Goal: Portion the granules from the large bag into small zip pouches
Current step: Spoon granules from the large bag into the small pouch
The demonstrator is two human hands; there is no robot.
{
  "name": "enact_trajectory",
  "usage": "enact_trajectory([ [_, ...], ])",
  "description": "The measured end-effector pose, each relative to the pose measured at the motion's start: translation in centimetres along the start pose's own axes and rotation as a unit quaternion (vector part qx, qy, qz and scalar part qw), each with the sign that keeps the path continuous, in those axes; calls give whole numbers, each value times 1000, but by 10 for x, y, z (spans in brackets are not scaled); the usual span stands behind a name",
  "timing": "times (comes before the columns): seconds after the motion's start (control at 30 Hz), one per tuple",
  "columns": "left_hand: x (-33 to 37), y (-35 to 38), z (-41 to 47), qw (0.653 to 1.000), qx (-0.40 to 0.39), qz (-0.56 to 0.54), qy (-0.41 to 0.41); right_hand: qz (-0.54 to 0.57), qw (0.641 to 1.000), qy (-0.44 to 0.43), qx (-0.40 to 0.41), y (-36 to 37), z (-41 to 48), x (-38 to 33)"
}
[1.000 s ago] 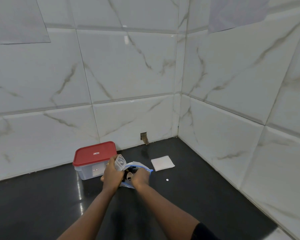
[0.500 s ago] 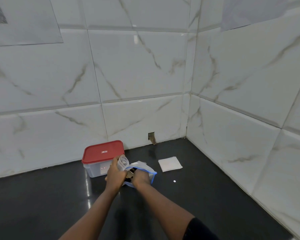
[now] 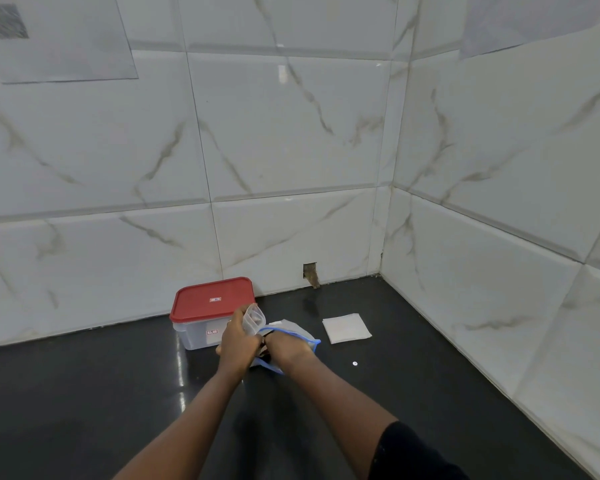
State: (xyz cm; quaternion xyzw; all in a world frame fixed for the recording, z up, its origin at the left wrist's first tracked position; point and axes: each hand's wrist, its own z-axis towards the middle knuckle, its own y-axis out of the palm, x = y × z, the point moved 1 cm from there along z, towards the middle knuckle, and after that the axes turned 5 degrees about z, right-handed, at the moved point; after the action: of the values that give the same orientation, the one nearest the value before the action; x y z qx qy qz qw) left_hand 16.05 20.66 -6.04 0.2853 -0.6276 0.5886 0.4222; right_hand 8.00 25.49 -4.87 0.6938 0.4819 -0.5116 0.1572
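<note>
Black counter [image 3: 84, 393], marble-tiled corner [image 3: 390, 174]; left hand [image 3: 238, 344], grip round small pouch [image 3: 253, 319]; right hand [image 3: 286, 348], grip unclear inside large bag [image 3: 297, 329].

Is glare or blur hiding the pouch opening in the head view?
Head view: glare streaks lie on the glossy black countertop, clear of the small transparent zip pouch the left hand grips; the wide angle bows the tile lines; pouch contents too soft to tell.

From the large bag [image 3: 293, 330], the red-lidded box [image 3: 211, 306] blocks 10 o'clock, a flat white packet [image 3: 346, 328] lies at 2, tiled walls [image 3: 291, 150] close 12 and 3, and bare counter [image 3: 84, 393] lies open at 4 and 8.
</note>
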Motion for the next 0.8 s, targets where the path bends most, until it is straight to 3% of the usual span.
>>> enact_trajectory([
  [0.03, 1, 0, 0, 1000, 0, 2, 1, -13, 999, -39, -16, 0, -5, 0],
  [0.1, 1, 2, 0, 1000, -4, 10, 5, -14, 1000, -22, 1, 1, 1, 2],
  [0.2, 3, 4, -3, 999, -16, 23, 18, 165, 983, 72, -24, -3, 17, -2],
  [0.23, 4, 3, -4, 999, -19, 26, 20, 219, 973, 58, -44, -4, 18, 0],
  [0.37, 2, 1, -5, 999, -19, 29, 12, 291, 946, 125, -67, -2, 8, -3],
  [0.5, -1, 1, -3, 999, -18, 29, 12, 345, 924, 122, -108, -8, -3, 0],
  [0.57, -2, 0, -3, 999, -22, 20, 11, 214, 972, 74, -70, -5, -1, 0],
  [0.63, -5, -1, -3, 1000, -25, 16, 6, 74, 995, 29, -52, -6, 2, 2],
  [0.73, -12, -1, 0, 999, -25, 19, -9, 17, 999, 34, -36, -6, 16, 6],
  [0.8, -15, -2, 2, 1000, -20, 15, -11, 38, 998, 51, -21, -7, 14, 5],
])
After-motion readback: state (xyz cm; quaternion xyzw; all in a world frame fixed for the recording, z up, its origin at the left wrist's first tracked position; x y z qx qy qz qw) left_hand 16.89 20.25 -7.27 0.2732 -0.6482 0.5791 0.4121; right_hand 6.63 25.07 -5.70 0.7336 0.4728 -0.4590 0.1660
